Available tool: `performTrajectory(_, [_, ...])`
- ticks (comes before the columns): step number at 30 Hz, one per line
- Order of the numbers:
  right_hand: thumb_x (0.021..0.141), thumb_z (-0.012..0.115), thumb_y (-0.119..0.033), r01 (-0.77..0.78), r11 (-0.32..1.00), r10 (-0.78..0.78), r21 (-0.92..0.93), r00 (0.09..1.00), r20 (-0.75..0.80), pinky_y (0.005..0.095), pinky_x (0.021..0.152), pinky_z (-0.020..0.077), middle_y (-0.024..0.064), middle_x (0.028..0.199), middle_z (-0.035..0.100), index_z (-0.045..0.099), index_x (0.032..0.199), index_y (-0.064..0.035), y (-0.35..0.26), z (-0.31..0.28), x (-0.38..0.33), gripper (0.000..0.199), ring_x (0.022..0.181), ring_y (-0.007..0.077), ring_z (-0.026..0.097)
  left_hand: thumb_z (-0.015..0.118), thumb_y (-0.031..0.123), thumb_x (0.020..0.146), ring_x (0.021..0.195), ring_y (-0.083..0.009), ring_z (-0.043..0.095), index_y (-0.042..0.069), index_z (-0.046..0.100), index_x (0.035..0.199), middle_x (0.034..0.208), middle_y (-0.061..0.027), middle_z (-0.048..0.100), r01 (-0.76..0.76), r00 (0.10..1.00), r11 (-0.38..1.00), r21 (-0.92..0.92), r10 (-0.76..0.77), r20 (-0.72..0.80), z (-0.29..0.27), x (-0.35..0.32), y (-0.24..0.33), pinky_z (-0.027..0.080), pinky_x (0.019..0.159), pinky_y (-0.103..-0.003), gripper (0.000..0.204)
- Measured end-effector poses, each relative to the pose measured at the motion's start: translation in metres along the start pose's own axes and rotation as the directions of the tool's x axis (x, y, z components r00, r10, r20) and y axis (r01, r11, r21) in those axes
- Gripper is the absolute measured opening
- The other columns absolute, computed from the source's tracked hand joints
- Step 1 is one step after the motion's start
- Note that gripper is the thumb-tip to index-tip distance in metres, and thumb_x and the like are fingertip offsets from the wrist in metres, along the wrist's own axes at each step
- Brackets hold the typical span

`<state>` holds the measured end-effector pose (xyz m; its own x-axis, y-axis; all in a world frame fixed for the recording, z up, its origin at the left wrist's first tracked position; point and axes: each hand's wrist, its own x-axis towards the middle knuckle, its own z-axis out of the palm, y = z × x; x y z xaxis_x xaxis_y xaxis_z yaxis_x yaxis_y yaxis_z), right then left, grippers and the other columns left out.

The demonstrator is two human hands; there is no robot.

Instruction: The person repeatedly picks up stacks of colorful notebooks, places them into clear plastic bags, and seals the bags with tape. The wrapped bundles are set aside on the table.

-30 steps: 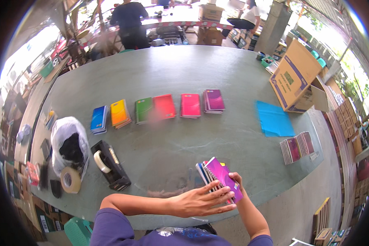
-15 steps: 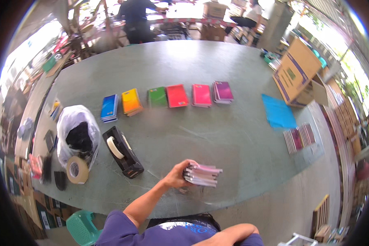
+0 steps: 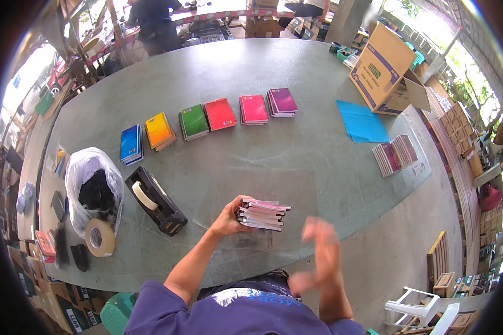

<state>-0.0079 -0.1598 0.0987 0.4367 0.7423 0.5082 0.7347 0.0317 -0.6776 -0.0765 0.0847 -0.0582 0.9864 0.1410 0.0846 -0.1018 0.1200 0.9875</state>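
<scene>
A stack of small notebooks point(image 3: 266, 215) is gripped in my left hand point(image 3: 227, 219) just above the table, its pale page edges turned to the right. To the right of the stack, apart from it, my right hand point(image 3: 323, 254) is in mid-air, blurred, with thumb and fingers spread and nothing between them. Farther off runs a row of spiral notebook piles: blue point(image 3: 132, 143), yellow point(image 3: 160, 131), green point(image 3: 194, 121), red point(image 3: 220, 113), pink point(image 3: 254, 109) and purple point(image 3: 283, 102).
A black tape dispenser point(image 3: 156, 201) stands left of the stack, beside a white plastic bag point(image 3: 75, 178) and a tape roll point(image 3: 100, 238). Toward the right lie a blue sheet point(image 3: 362, 123) and more notebooks point(image 3: 395, 155) near a cardboard box point(image 3: 380, 70). People are at the back.
My right hand has come up from beside my body toward the stack. My left hand still holds the notebooks, and the whole view has shifted slightly.
</scene>
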Motion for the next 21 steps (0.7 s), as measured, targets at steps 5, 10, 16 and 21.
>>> performTrajectory(5, [0.046,0.090,-0.038,-0.252,0.796,0.402,0.551,0.900,-0.170,0.0404,0.099,0.0398,0.0139,0.133,0.039,0.013,0.144,-0.0045,0.102,0.083,-0.011,0.129,0.120,0.0267,0.044,0.091,0.008,0.047,0.110,-0.0143,0.049,0.007,0.042,0.127,0.117,-0.0037,0.054,0.001,1.000,0.974,-0.228,-0.002,-0.002,0.023,0.007,-0.005,0.039,0.098,-0.032,0.094])
performTrajectory(10, [0.047,0.092,-0.026,-0.226,0.672,0.437,0.705,0.890,-0.132,0.0348,0.094,0.0436,0.0126,0.127,0.043,0.016,0.142,-0.0065,0.130,0.113,-0.028,0.123,0.114,0.0213,0.047,0.092,0.011,0.048,0.117,-0.0182,0.045,0.007,0.033,0.136,0.124,-0.0072,0.050,-0.051,0.999,0.997,-0.064,0.051,-0.001,0.026,0.004,-0.001,0.036,0.102,-0.034,0.106])
performTrajectory(16, [0.048,0.092,-0.023,-0.157,0.894,0.236,0.420,0.961,-0.143,0.0357,0.097,0.0417,0.0105,0.126,0.045,0.044,0.124,-0.0048,0.134,0.102,-0.025,0.093,0.116,0.0220,0.047,0.089,0.008,0.049,0.105,-0.0196,0.052,0.008,0.040,0.120,0.109,-0.0065,0.053,-0.088,0.989,0.966,0.241,0.113,-0.092,0.030,0.001,-0.002,0.045,0.091,-0.036,0.086])
performTrajectory(21, [0.050,0.092,-0.026,-0.218,0.748,0.332,0.627,0.941,-0.070,0.0366,0.101,0.0384,0.0118,0.119,0.054,0.047,0.119,-0.0034,0.139,0.115,-0.041,0.086,0.115,0.0231,0.049,0.084,0.004,0.054,0.100,-0.0259,0.056,0.009,0.039,0.121,0.110,-0.0096,0.052,-0.132,0.982,0.928,0.347,0.170,-0.083,0.042,-0.002,-0.007,0.047,0.086,-0.035,0.080])
